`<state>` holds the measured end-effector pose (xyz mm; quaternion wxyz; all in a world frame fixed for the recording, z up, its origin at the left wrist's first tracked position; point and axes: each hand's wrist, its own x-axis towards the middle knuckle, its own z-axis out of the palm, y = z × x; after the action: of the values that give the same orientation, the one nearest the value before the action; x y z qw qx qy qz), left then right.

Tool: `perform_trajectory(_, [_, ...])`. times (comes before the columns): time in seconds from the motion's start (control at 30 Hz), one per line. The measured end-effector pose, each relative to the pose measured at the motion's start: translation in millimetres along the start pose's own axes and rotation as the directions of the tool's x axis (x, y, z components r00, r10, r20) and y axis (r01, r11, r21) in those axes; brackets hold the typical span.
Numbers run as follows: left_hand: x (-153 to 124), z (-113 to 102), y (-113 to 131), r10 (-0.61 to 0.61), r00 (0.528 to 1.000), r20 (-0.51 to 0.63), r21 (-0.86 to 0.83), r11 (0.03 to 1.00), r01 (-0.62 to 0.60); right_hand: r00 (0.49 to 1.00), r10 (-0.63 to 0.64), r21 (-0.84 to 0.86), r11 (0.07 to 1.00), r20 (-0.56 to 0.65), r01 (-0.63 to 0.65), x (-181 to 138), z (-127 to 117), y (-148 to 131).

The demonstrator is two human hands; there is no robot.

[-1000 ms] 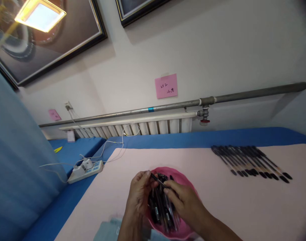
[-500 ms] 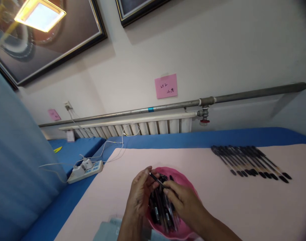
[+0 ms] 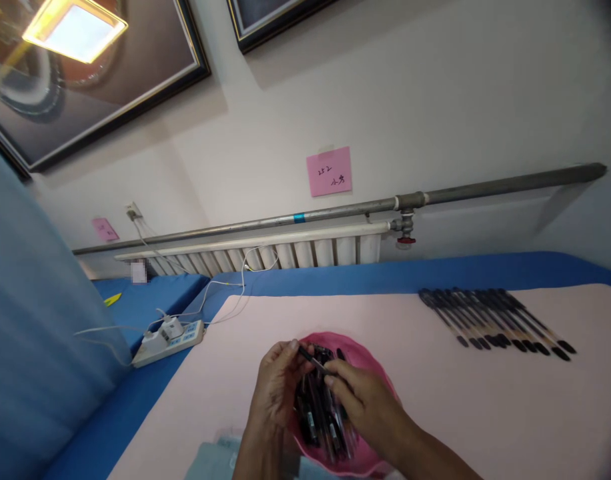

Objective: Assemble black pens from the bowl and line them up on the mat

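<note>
My left hand (image 3: 275, 383) is closed, thumb and fingers pinching the dark upper end of a slim black pen (image 3: 313, 361). My right hand (image 3: 363, 397) grips the pen's lower end between thumb and fingers. The pen slants between both hands above a pink bowl (image 3: 373, 357) with a wavy rim. Inside the bowl lie many dark, slender pens (image 3: 325, 420), a few with small white labels and some with clear parts. The hands hide part of the bowl and the pen's ends.
Slim black sticks with tan parts and dark oval ends (image 3: 495, 320) lie in a slanted row at the right on a pink sheet (image 3: 460, 400). Light blue packets (image 3: 213, 460) sit near the left forearm. A white power strip (image 3: 170, 340) with cables lies at the left, beside a blue curtain (image 3: 35, 320).
A dark section now covers the pen's upper end, where a thin tip showed before, and the left fingers have closed on it. The view has shifted slightly.
</note>
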<state>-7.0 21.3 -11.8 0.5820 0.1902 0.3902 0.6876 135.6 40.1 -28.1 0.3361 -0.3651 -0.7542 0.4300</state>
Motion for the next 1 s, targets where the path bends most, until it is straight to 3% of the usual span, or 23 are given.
perform_trajectory(0.27, [-0.6, 1.3, 2.3, 0.015, 0.999, 0.028, 0.03, 0.999, -0.016, 0.981, 0.175, 0.224, 0.956, 0.088, -0.191, -1.0, 1.6, 0.2])
perform_trajectory(0.43, [-1.8, 3.1, 3.0, 0.046, 0.998, 0.039, 0.026, 0.999, -0.047, 0.938, 0.283, 0.462, 0.817, 0.201, -0.345, 0.4, 3.0, -2.4])
perform_trajectory(0.57, [-2.5, 4.7, 3.7, 0.065, 0.998, 0.018, 0.023, 0.998, -0.065, 0.894, 0.353, 0.533, 0.718, 0.277, -0.449, 0.2, -0.6, -10.5])
perform_trajectory(1.0, [-1.2, 1.1, -2.1, -0.015, 0.994, 0.109, 0.081, 0.997, 0.006, 0.931, 0.3, 0.53, 0.765, 0.208, -0.365, 4.2, 3.4, 5.4])
